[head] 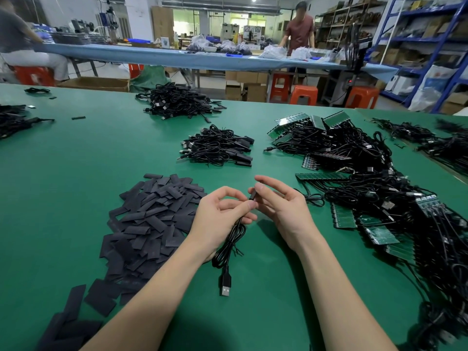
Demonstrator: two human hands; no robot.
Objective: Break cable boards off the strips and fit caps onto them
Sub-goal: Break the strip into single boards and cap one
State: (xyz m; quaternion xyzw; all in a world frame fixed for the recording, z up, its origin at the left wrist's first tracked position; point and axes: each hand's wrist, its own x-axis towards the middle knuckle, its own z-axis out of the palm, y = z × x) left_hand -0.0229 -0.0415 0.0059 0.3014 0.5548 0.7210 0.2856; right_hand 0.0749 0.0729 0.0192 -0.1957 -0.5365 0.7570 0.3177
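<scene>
Green table [76,173] | left hand [217,219] pinches cable [229,247] | right hand [281,206] pinches cap [253,195]

Head view — forward and down, close over green table [76,160]

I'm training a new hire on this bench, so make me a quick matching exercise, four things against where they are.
Things:
1. black caps pile
2. USB plug
3. green board strips
4. orange stools

Places:
A. on the floor beyond the green table
B. left of the left hand
C. right of the right hand
D. hanging below the left hand

Pairs: 1-B, 2-D, 3-C, 4-A
</scene>
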